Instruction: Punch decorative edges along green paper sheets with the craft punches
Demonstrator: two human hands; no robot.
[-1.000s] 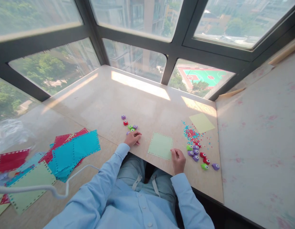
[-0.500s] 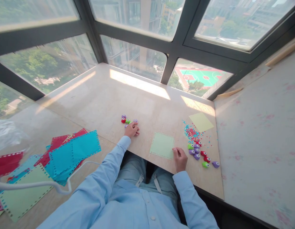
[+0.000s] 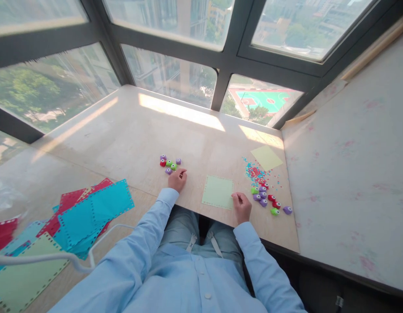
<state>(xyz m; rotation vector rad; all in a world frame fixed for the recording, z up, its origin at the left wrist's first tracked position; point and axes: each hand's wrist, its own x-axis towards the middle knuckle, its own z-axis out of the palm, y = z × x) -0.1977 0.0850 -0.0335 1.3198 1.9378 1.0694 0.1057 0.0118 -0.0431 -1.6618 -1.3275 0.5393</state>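
Observation:
A pale green sheet of paper [image 3: 217, 191] with small holes punched along its edges lies on the table in front of me. My right hand [image 3: 242, 207] is closed at the sheet's lower right edge, with thumb and finger pinching it. My left hand [image 3: 177, 180] rests on the table to the left of the sheet, fingers curled in, and I see nothing in them. Just beyond it sits a small group of craft hole punches: a green punch [image 3: 173, 167], a red punch [image 3: 162, 163], a purple punch [image 3: 168, 171] and several others.
More punches [image 3: 262, 194] stand at the right beside scattered red and blue paper bits [image 3: 256, 174] and a pale yellow sheet [image 3: 267, 157]. Punched blue sheets [image 3: 97, 213] and red ones pile up at the left, near a white cable [image 3: 90, 261]. Windows and a wall [image 3: 348, 174] border the table.
My left hand has drawn back from the group of punches and its fingers have curled; a green punch now shows there. My right hand stays at the sheet's edge. The view has shifted slightly.

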